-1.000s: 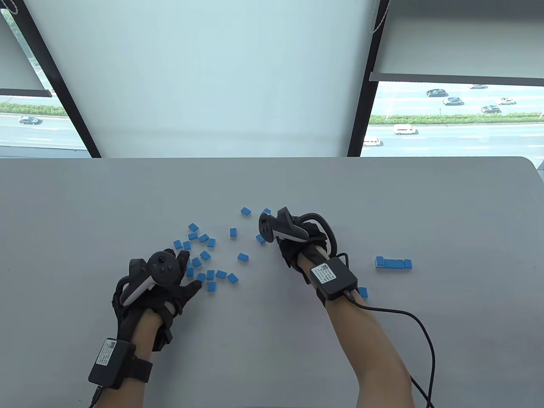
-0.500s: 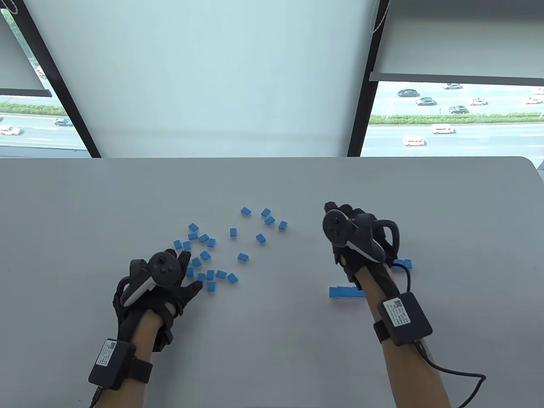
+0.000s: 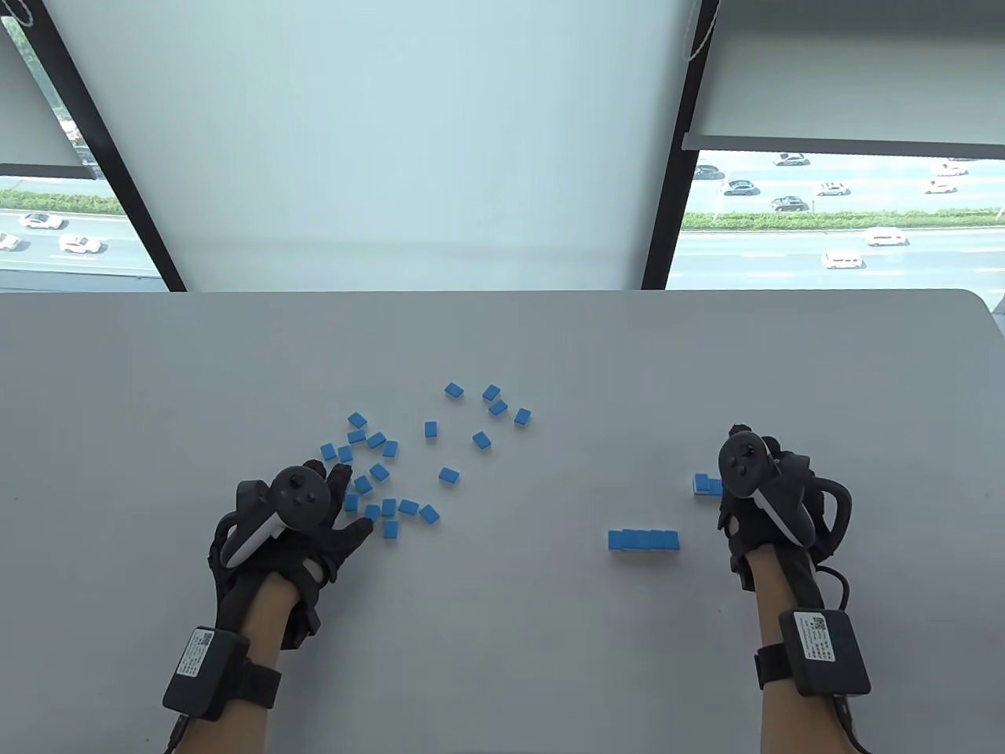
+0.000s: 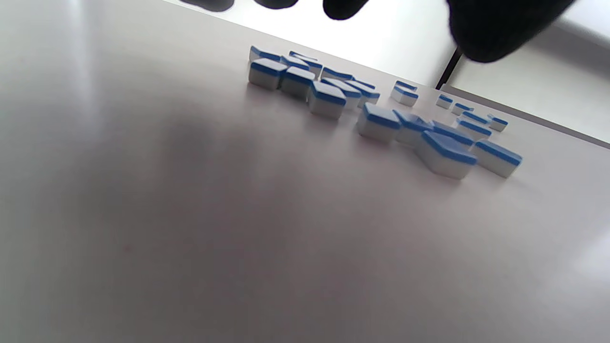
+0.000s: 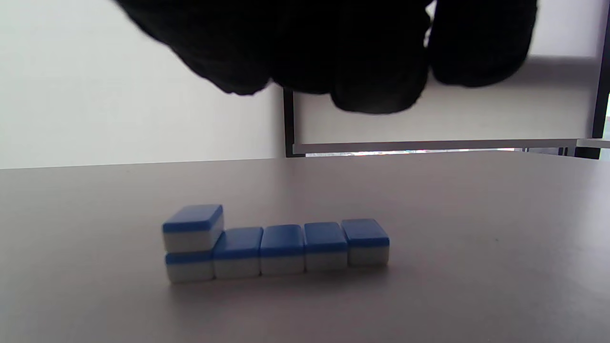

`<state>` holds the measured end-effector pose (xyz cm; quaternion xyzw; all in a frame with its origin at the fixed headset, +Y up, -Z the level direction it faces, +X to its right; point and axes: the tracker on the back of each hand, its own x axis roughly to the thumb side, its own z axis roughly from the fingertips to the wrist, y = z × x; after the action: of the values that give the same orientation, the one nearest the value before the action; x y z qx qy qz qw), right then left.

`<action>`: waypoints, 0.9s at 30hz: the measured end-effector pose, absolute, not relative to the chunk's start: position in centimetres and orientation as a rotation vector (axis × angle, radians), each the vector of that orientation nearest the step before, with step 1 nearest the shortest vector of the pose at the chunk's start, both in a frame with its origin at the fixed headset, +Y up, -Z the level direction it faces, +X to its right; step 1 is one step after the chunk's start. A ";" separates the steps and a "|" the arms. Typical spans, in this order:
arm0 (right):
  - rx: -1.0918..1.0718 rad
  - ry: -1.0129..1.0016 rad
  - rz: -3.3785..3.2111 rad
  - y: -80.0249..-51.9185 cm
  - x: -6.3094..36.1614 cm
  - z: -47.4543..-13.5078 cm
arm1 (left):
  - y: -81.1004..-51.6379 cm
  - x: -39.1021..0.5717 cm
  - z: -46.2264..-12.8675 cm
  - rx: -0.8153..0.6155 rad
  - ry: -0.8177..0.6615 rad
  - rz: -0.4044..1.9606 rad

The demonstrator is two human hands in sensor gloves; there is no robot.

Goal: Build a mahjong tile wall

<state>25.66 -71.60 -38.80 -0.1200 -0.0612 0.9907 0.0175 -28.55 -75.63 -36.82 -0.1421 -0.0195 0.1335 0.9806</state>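
Grey table [image 3: 502,628] — right hand [image 3: 765,495] has swung over the stacked row [image 5: 276,247].

Place: I read this as an upper-floor office or lab room.
Table [image 3: 235,353]: plain, grey, set against the window.
Window [image 3: 840,212]: dark frames, roller blinds [image 3: 377,141], a road with cars far below.

two hands [image 3: 314,518], roughly twenty loose tiles [image 3: 448,474], two tile rows [image 3: 643,540].

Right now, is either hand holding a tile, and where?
Left hand holds nothing. Right hand has curled fingers; a held tile cannot be told.
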 end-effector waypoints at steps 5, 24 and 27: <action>-0.351 0.043 3.125 -73.9 25.2 -39.7 | -75.8 -28.4 -36.9 -0.297 -0.041 0.265; -0.324 0.036 3.141 -73.1 24.5 -39.5 | -75.6 -28.3 -36.8 -0.296 -0.044 0.267; -0.280 -0.083 3.077 -70.6 23.5 -39.2 | -75.4 -28.3 -36.7 -0.287 -0.046 0.268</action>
<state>23.51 -70.57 -39.21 -0.0907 -0.0268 0.9952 0.0252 -28.33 -75.39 -36.74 -0.1425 -0.0230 0.1330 0.9805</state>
